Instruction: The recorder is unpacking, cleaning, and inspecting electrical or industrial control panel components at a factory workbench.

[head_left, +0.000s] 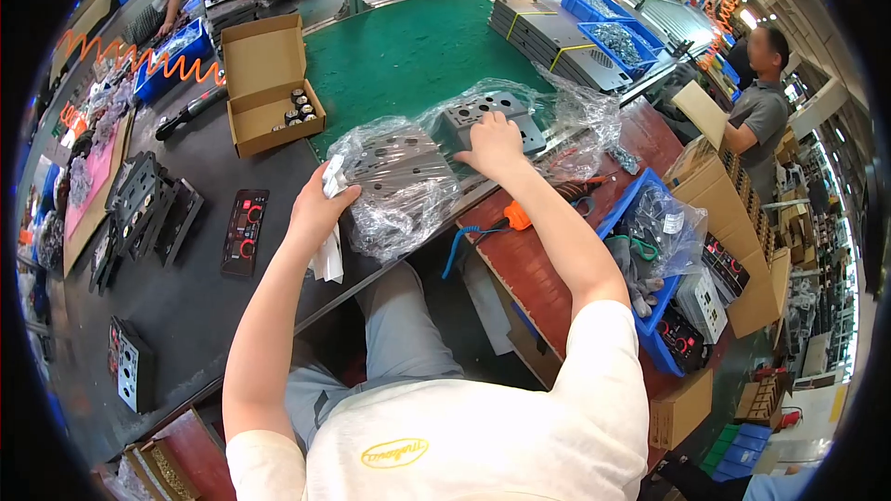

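My left hand grips the left edge of a bundle of grey metal panels wrapped in clear plastic film. A white strip hangs below its fingers. Farther right, my right hand is on a grey metal housing with round holes, its fingers over the top and its thumb at the near side. Its palm hides part of that housing. Loose clear plastic film lies around and beyond the housing, at the edge of a green mat.
An open cardboard box with small round black parts stands at the back left. A black-and-red panel and several black housings lie left. At right are an orange-handled tool, a filled blue bin, and a person holding cardboard.
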`<action>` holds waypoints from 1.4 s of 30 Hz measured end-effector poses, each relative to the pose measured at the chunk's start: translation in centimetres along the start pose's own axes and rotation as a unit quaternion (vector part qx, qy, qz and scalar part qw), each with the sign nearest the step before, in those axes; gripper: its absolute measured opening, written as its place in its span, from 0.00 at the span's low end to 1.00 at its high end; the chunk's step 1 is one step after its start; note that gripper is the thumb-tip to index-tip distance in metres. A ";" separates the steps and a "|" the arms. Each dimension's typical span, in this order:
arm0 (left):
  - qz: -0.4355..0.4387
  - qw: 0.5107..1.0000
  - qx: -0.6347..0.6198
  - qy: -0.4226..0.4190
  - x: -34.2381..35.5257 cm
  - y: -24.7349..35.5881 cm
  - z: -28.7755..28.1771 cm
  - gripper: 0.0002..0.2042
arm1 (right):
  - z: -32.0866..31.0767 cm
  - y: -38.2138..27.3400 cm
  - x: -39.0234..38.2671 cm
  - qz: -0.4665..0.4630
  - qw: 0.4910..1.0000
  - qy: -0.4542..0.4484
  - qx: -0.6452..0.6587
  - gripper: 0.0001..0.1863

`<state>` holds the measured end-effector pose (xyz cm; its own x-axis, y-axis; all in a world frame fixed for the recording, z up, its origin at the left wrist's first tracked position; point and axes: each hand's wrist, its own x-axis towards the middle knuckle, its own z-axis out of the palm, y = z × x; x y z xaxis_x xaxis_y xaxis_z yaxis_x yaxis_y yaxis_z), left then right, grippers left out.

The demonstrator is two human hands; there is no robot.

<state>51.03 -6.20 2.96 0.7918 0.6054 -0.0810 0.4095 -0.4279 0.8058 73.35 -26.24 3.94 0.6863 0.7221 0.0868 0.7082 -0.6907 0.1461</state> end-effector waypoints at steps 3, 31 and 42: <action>0.001 1.000 -0.015 0.004 0.0 0.1 0.0 0.34 | -0.1 -0.5 -0.4 -0.004 0.999 0.029 -0.039 0.28; -0.129 0.880 -0.457 0.022 -13.5 -5.0 -8.7 0.20 | -5.6 4.0 -1.5 0.096 0.900 -0.091 0.416 0.21; -0.126 0.875 -0.465 0.035 -14.8 -6.3 -9.4 0.18 | -9.0 5.7 -1.4 -0.030 0.990 0.133 0.015 0.10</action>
<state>32.44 -6.18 4.58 0.6866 0.6551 -0.3153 -0.0048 0.4377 0.8991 74.90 -30.87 13.50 0.5779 0.7434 0.3369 0.7534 -0.6446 0.1300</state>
